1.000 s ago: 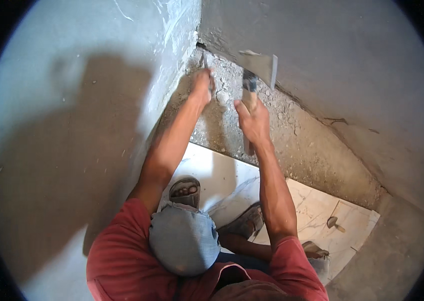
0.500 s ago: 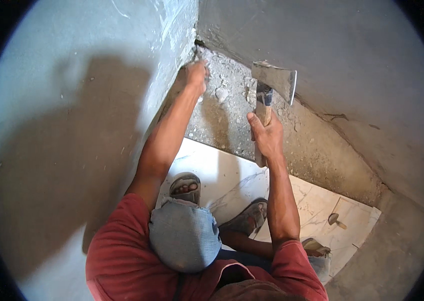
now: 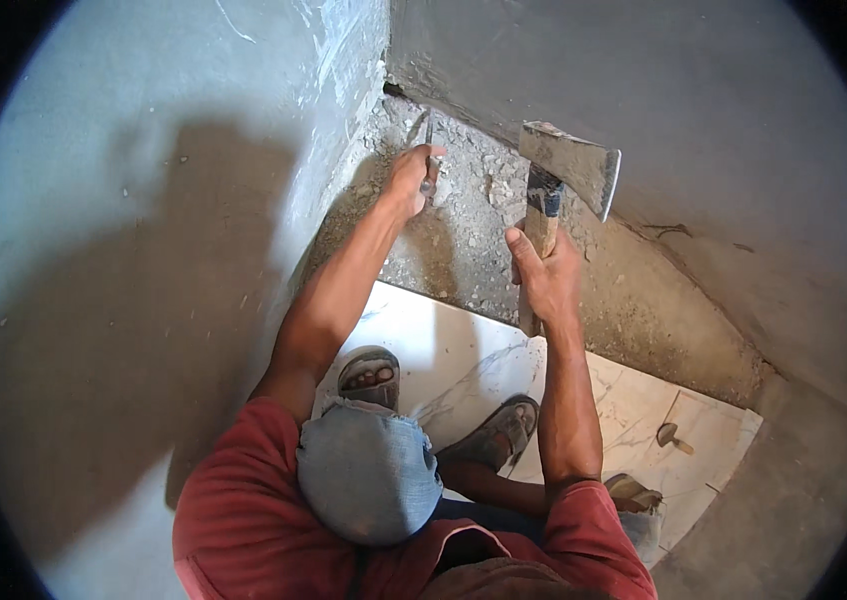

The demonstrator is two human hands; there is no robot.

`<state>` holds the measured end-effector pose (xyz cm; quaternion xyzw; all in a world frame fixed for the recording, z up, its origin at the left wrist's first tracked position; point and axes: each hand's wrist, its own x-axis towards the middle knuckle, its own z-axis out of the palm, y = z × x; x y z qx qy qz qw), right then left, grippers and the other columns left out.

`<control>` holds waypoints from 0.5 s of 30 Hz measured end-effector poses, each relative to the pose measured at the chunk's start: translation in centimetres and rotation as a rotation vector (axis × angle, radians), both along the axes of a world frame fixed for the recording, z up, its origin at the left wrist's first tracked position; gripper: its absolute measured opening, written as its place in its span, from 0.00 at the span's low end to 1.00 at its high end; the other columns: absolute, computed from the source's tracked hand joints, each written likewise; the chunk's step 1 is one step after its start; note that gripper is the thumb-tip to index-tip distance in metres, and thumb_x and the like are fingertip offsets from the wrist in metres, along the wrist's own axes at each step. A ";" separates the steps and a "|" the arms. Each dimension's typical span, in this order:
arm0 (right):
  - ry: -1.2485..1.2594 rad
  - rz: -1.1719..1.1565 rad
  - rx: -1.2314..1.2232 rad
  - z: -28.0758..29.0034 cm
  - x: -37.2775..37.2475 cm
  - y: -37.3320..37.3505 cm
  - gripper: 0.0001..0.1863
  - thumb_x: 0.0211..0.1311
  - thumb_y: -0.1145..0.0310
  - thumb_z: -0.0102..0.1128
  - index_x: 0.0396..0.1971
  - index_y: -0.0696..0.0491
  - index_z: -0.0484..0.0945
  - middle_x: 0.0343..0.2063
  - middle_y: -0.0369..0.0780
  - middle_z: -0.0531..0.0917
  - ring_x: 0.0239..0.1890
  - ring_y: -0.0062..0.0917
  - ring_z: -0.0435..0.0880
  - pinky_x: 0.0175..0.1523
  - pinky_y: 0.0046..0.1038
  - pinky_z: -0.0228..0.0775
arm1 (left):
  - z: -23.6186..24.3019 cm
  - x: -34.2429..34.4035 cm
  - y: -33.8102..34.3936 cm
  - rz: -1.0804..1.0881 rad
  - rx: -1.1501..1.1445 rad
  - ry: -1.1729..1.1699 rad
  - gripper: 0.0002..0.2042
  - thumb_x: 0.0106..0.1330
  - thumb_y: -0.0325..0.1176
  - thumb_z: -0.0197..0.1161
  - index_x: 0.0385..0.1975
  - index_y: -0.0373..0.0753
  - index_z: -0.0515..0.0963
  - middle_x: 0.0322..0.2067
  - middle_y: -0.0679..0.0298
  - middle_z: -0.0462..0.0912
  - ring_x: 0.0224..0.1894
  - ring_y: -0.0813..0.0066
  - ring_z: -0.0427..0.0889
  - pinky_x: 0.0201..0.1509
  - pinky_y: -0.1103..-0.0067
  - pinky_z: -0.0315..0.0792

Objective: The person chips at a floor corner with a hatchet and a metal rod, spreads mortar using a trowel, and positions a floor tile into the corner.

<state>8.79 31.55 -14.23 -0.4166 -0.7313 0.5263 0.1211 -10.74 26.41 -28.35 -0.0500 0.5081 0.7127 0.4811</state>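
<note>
In my left hand (image 3: pixel 406 184), a thin metal chisel (image 3: pixel 430 128) is gripped, its tip pointing toward the far corner over broken mortar and rubble (image 3: pixel 465 235). The fingers wrap round it, and its rounded end shows beside them. My right hand (image 3: pixel 551 280) is closed on the wooden handle of a hatchet (image 3: pixel 573 168), the dusty grey head raised above the rubble near the right wall. Dark wrapping covers the handle just under the head.
Grey plastered walls (image 3: pixel 663 80) meet at the far corner, with a dark gap (image 3: pixel 393 90) at their foot. White marbled tiles (image 3: pixel 423 320) lie under my sandaled feet. A small trowel (image 3: pixel 667 434) rests on the tiles at the right. Bare concrete floor continues beyond them.
My left hand has drawn back from the corner, toward me and slightly right, with the chisel. The hatchet in my right hand has shifted a little to the right.
</note>
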 end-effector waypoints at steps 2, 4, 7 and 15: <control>-0.025 0.014 -0.017 -0.1 0.0 -0.2 0.17 0.53 0.56 0.61 0.29 0.56 0.72 0.14 0.32 0.71 0.15 0.15 0.69 0.20 0.20 0.61 | -0.5 -0.3 0.4 0.019 -0.017 -0.064 0.14 0.62 0.33 0.43 0.38 0.30 0.71 0.10 0.70 0.61 0.09 0.82 0.55 0.11 0.82 0.50; -0.017 0.019 0.031 -1.0 0.3 -0.3 0.18 0.53 0.56 0.61 0.29 0.56 0.72 0.14 0.32 0.72 0.15 0.15 0.69 0.20 0.20 0.61 | -0.5 -0.1 0.6 0.014 0.013 -0.064 0.14 0.62 0.33 0.44 0.39 0.30 0.71 0.10 0.70 0.60 0.09 0.83 0.55 0.11 0.83 0.50; -0.019 0.047 0.086 -1.5 0.6 -0.2 0.18 0.53 0.55 0.61 0.29 0.56 0.72 0.15 0.32 0.72 0.16 0.15 0.68 0.21 0.20 0.61 | -0.2 0.3 -0.1 -0.058 0.102 -0.020 0.14 0.63 0.34 0.46 0.39 0.30 0.73 0.13 0.71 0.63 0.12 0.84 0.61 0.14 0.85 0.55; -0.112 0.144 0.168 -1.2 0.0 -0.3 0.21 0.53 0.52 0.59 0.29 0.58 0.73 0.16 0.34 0.73 0.17 0.18 0.68 0.24 0.23 0.62 | 1.1 0.3 0.5 0.026 0.075 -0.214 0.13 0.64 0.33 0.45 0.41 0.31 0.70 0.16 0.75 0.62 0.16 0.90 0.62 0.14 0.92 0.56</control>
